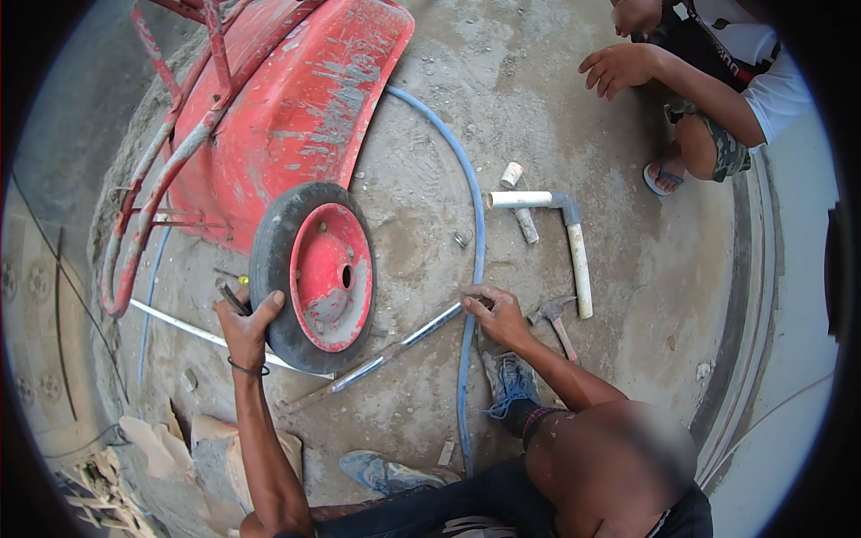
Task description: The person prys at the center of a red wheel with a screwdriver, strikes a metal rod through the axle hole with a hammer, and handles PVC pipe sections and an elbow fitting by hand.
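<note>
My left hand grips the black rubber tyre of a red-hubbed wheel, which stands on edge. My thumb lies against the tyre's side, and a short dark bar shows beside my fingers; I cannot tell whether they hold it too. Between thumb and fingers, my right hand pinches the upper end of a long, worn metal tube. That tube slants down leftward past the bottom of the wheel. Close to my right hand, a claw hammer lies on the floor. The wheel partly covers an overturned red wheelbarrow.
A blue hose curves across the dusty concrete. Right of it lie an L-shaped white pipe with a grey elbow and a short pipe piece. Another person's hand shows at upper right. Torn paper sacks lie at lower left.
</note>
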### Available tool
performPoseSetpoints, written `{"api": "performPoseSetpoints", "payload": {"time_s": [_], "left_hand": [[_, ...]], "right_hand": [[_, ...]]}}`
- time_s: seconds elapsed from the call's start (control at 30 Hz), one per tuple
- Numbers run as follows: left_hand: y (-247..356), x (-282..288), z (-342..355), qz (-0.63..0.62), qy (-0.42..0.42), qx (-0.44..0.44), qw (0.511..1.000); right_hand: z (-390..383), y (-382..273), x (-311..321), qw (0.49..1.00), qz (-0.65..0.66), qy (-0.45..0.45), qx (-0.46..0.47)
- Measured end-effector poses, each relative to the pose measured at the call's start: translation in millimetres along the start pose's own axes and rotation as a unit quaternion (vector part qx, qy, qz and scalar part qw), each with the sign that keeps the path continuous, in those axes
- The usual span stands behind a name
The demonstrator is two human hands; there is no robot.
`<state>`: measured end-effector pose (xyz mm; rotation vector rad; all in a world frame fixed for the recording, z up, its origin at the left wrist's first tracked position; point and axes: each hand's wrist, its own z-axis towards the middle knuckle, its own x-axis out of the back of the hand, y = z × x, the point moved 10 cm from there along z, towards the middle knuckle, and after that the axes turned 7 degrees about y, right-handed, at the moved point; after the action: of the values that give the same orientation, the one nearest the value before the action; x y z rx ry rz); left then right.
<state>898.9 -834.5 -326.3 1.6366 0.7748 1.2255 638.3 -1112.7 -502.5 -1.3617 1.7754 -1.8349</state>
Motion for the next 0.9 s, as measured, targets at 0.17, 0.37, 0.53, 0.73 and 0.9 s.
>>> {"api": "performPoseSetpoints", "payload": {"time_s": [0.17,0.37,0.53,0.73,0.9], "left_hand": [[21.0,-21.4,-12.3,-0.002,-0.1,-0.066,0.993],[48.0,-55.3,-28.3,0.101,-0.251,-0.151,0.951],[54.7,-73.8,-75.3,0.138,-0.339,-0.258,0.894],[21.2,-96.2,-159.4,0.308,-0.46,-0.284,0.783],[-36.0,-94.5,-202.4,0.371,-0.492,-0.298,0.729]], "right_hand": [[1.7,12.6,-20.0,0.986,0.112,-0.076,-0.1],[11.0,20.2,-23.3,0.953,0.257,-0.056,-0.153],[-13.4,12.3,-22.0,0.847,0.382,-0.076,-0.362],[-11.6,32.9,13.2,0.958,0.147,-0.06,-0.238],[2.9,-41.7,3.4,0.995,0.036,-0.095,-0.019]]}}
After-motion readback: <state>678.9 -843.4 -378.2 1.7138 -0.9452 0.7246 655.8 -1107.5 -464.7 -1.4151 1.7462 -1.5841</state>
